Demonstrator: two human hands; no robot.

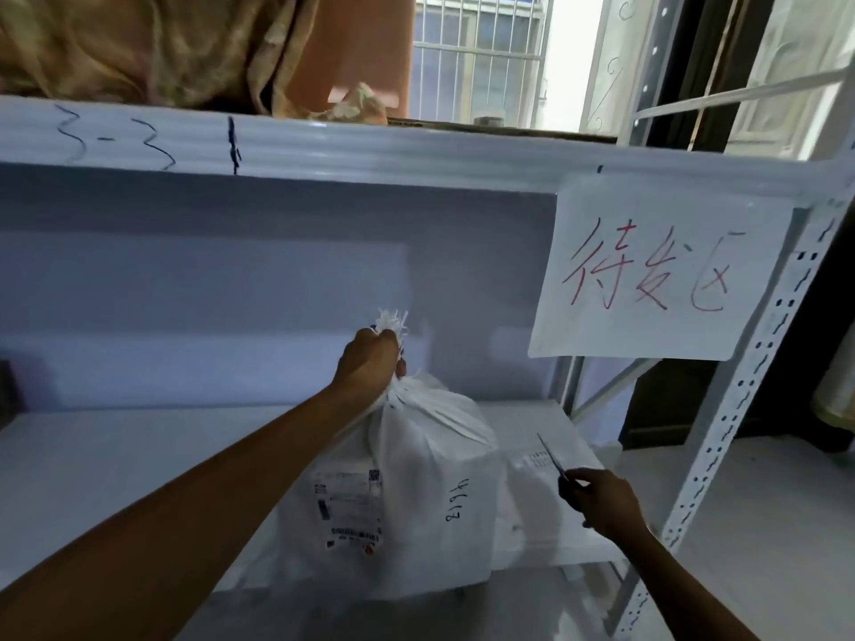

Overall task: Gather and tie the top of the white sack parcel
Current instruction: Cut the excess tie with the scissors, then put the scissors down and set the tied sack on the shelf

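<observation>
Fingers of my right hand (601,499) pinch a thin dark tool (550,455), maybe scissors, just beside the white sack parcel (416,501). My left hand (370,363) is closed tight around the bunched top of the sack. It sits on the white shelf (115,455). Farther back hangs a paper sign (657,270) with red writing.

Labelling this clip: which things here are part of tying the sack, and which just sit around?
In the job: white sack parcel; left hand gripping its gathered top; right hand holding a thin dark tool.
Lying about: paper sign; shelf; brown cloth.
</observation>
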